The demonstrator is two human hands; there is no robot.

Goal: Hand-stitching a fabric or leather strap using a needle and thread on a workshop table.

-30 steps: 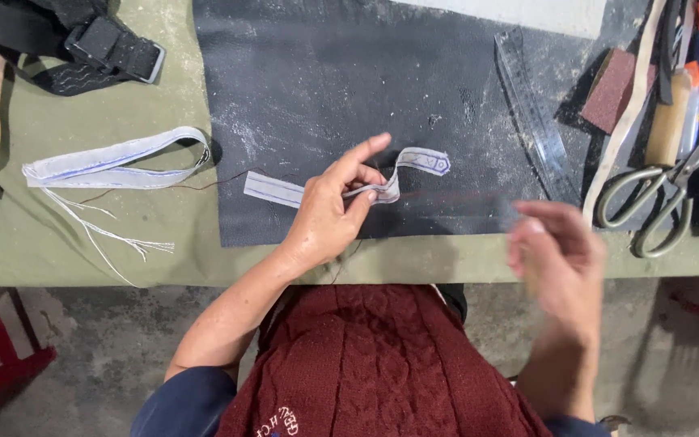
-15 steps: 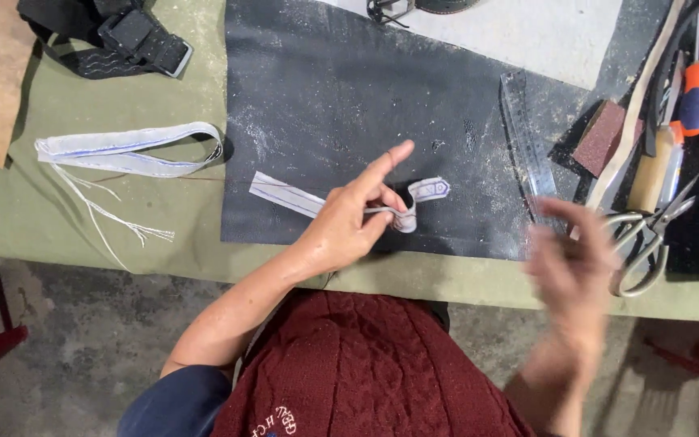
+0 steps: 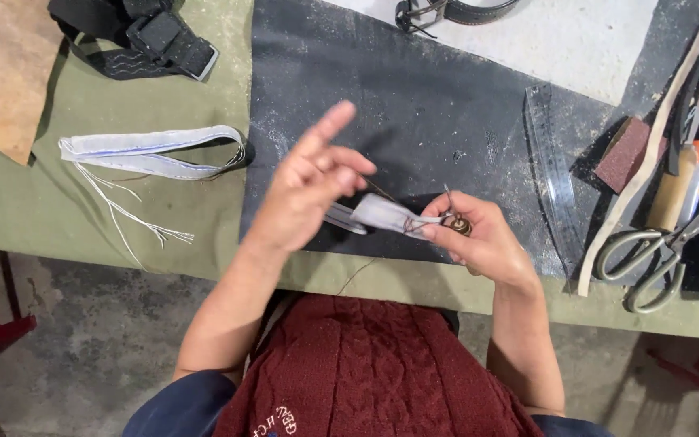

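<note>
Left hand [image 3: 311,188]: my fingers are pinched on one end of the pale strap piece [image 3: 386,215], index finger pointing up and away; a second ago this hand pressed the strap flat on the mat.
Right hand [image 3: 479,235]: my fingers are closed on the other end of the strap piece, at a small round brown object that I cannot identify; earlier this hand hovered free and blurred off to the right.
Strap piece: now lifted between both hands, above the near edge of the black mat [image 3: 430,105]; earlier it lay stretched on the mat.
Thread [image 3: 356,275]: a thin strand hangs from the strap toward my body.
Worktop [image 3: 123,218]: covered in green cloth, the mat lying over it.
Second strap [image 3: 151,152]: a folded pale loop with frayed threads, left of the mat, unmoved.
Scissors [image 3: 657,247]: on the right edge, apart from my right hand.
Clear ruler [image 3: 556,174]: on the mat, just right of my right hand.
Black buckle strap [image 3: 143,36]: far left corner of the worktop.
</note>
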